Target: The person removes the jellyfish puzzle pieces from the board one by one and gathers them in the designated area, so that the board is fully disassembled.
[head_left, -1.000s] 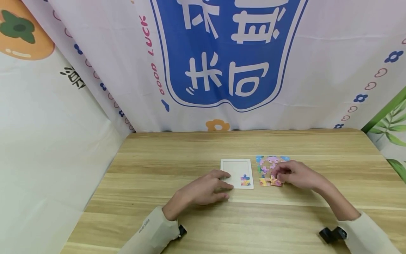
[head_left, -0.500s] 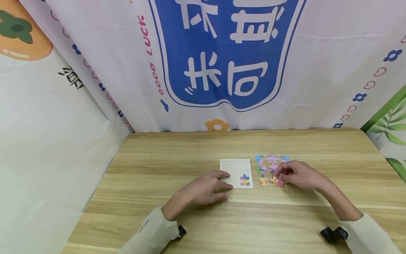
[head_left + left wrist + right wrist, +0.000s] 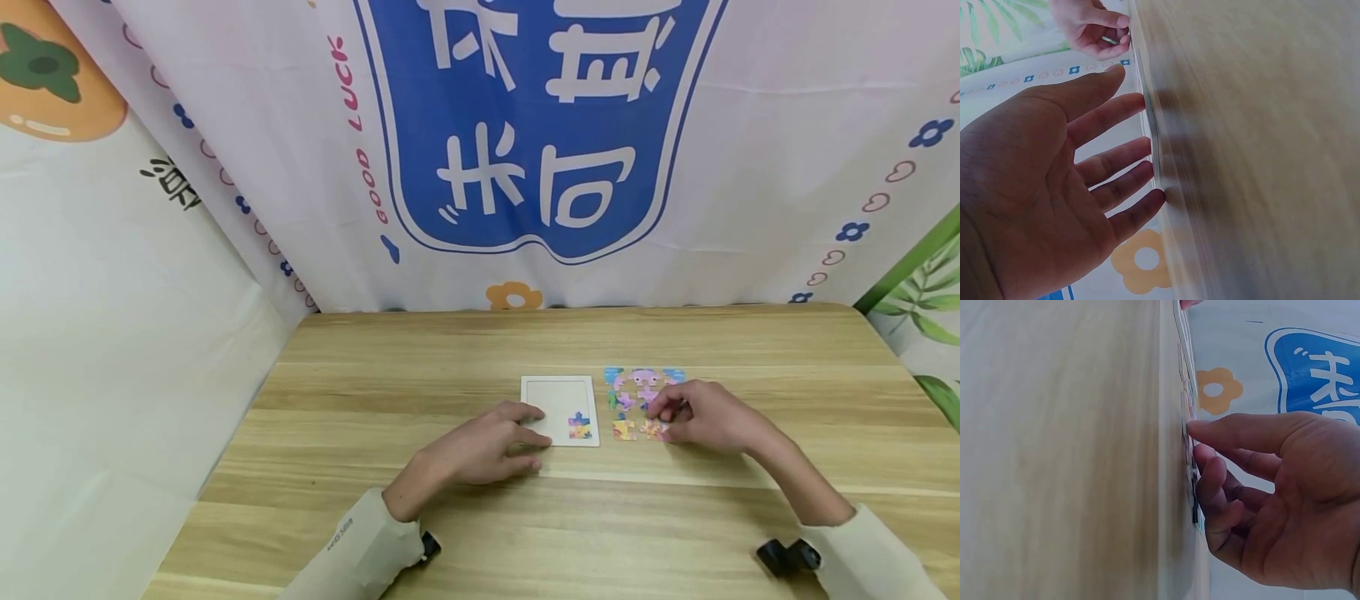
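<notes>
A white square puzzle tray [image 3: 553,392] lies on the table, with a few joined puzzle pieces [image 3: 580,426] in its near right corner. My left hand [image 3: 491,446] rests on the tray's left side, fingers spread and fairly straight. To the right of the tray lies a group of colourful puzzle pieces [image 3: 625,379] showing a pink figure. At its near edge, my right hand [image 3: 705,417] pinches a yellow-orange puzzle piece [image 3: 654,428] between thumb and curled fingers. The right wrist view has the thumb [image 3: 1210,430] against the edge of this piece. Part of the group is hidden under the right hand.
Both hands work over a wooden table [image 3: 420,358]. A printed cloth [image 3: 300,167] hangs along its far edge, and a white cloth [image 3: 112,333] borders the left side. A black wrist device [image 3: 787,556] sits at the right sleeve.
The pinched puzzle piece slid a little right, away from the yellow piece beside it, and a gap shows between them. My right thumb and fingers have spread around it. The left hand stays put.
</notes>
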`<act>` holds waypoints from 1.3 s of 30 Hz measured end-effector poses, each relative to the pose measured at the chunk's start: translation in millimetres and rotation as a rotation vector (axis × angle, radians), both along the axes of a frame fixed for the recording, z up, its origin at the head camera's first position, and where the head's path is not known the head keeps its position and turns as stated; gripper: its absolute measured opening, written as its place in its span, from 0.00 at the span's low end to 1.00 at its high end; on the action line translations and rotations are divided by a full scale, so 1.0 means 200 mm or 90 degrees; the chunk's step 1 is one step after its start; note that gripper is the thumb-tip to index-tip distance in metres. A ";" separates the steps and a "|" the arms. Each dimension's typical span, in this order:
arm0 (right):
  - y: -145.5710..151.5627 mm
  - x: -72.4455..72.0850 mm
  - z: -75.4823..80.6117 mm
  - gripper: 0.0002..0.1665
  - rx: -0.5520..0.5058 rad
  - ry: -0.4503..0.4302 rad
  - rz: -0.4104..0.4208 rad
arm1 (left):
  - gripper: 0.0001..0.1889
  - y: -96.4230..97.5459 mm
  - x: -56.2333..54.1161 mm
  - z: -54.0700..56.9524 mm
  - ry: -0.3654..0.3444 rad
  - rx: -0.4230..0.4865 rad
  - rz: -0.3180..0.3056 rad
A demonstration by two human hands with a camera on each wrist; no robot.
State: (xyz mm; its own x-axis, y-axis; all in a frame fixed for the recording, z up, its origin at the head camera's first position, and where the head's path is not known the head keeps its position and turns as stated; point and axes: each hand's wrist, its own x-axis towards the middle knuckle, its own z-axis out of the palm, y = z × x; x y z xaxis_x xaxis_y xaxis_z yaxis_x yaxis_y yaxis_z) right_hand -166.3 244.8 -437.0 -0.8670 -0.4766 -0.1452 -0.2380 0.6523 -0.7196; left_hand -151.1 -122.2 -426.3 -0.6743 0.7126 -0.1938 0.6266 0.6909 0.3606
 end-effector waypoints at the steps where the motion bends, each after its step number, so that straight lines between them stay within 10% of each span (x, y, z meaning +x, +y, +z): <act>1: 0.00 0.00 0.00 0.12 0.000 -0.002 0.000 | 0.21 0.00 0.00 0.00 0.000 0.000 0.000; 39: -0.22 -0.04 0.01 0.09 -0.040 0.009 0.037 | 0.20 0.08 -0.02 0.06 0.038 -0.026 -0.065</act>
